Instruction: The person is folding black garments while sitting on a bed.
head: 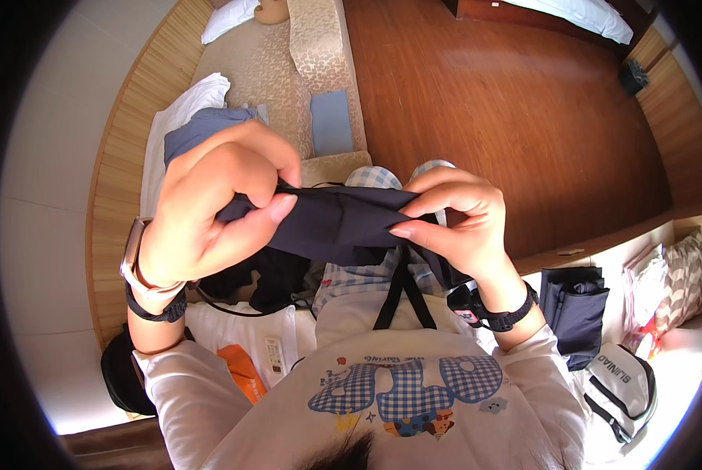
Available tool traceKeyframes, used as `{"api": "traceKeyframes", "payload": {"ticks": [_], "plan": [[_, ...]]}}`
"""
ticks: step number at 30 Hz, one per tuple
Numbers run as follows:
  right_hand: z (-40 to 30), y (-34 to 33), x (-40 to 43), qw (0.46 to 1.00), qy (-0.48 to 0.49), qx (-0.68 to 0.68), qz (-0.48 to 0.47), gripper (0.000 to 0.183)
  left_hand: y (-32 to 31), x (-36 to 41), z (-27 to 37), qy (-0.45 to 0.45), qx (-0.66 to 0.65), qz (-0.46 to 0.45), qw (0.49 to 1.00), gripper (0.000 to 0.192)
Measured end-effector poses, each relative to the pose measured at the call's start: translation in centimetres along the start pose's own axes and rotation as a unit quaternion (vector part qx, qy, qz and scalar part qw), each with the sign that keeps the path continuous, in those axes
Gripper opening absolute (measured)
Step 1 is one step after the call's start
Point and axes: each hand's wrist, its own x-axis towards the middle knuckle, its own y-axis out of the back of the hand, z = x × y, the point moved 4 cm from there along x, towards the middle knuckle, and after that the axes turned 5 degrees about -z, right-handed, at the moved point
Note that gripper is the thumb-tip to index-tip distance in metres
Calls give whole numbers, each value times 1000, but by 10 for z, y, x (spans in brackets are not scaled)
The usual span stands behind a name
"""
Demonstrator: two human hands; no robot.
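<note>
A piece of dark navy cloth is stretched between my two hands above my lap. My left hand pinches its left end between thumb and fingers. At the opposite end, my right hand grips a fold of it between thumb and forefinger. Two black straps hang in front of my shirt below the cloth; where they attach is hidden. Behind my left wrist lies a crumpled black fabric item, partly covered by the hand and the cloth. My legs in blue checked trousers show underneath.
At my left side lie a white remote control and an orange cloth item. Folded dark clothing and a light backpack are on my right. A patterned beige sofa with folded grey-blue clothing stands ahead, beside the wooden floor.
</note>
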Motion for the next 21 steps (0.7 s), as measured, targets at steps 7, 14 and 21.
{"api": "traceKeyframes", "payload": {"ticks": [7, 14, 21], "plan": [[11, -18, -25, 989, -39, -109, -87, 16, 5, 5, 7, 4, 40, 54, 998, 18], [43, 11, -88, 979, -163, -92, -82, 13, 9, 2, 2, 28, 57, 89, 994, 19], [40, 60, -113, 966, -217, -106, 94, 14, 6, 2, -2, 57, 84, 30, 994, 23]]}}
